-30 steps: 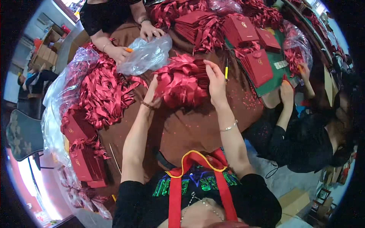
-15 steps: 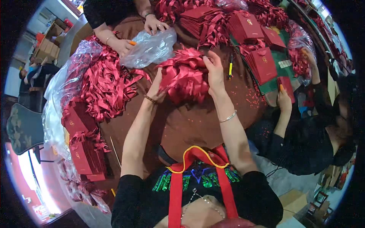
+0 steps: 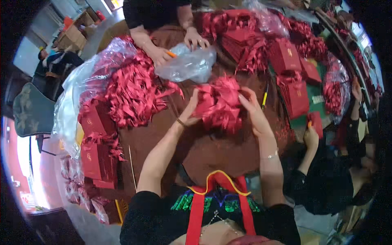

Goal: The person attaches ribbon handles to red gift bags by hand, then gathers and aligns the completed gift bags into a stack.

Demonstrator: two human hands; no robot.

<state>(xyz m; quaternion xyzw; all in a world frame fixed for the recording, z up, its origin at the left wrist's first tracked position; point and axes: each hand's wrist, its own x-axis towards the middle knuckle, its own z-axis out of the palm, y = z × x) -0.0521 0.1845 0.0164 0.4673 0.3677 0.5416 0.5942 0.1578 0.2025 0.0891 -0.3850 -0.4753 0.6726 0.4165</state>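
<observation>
A thick bundle of glossy red ribbons [image 3: 219,104] is held between my two hands above the brown cloth. My left hand [image 3: 190,111] grips its left side, with the fingers mostly hidden behind the ribbons. My right hand [image 3: 254,110] closes on the right side, thumb and fingers bent against the ribbon ends. Motion blurs the bundle, and what the ribbons are fixed to is hidden. To the left of my left hand lies a large heap of loose red ribbons [image 3: 132,96] in clear plastic.
Across the table a person's hands [image 3: 161,55] handle a clear plastic bag [image 3: 190,63]. At right, another person's hand [image 3: 311,138] holds a red card. Stacked red folders [image 3: 295,98] lie on a green mat; more red folders [image 3: 96,161] stand at left. A yellow-black pen [image 3: 265,99] lies right of my hands.
The whole scene has shifted right and slightly down in the view as my head turns. My hands still hold the ribbon bundle, which has turned slightly.
</observation>
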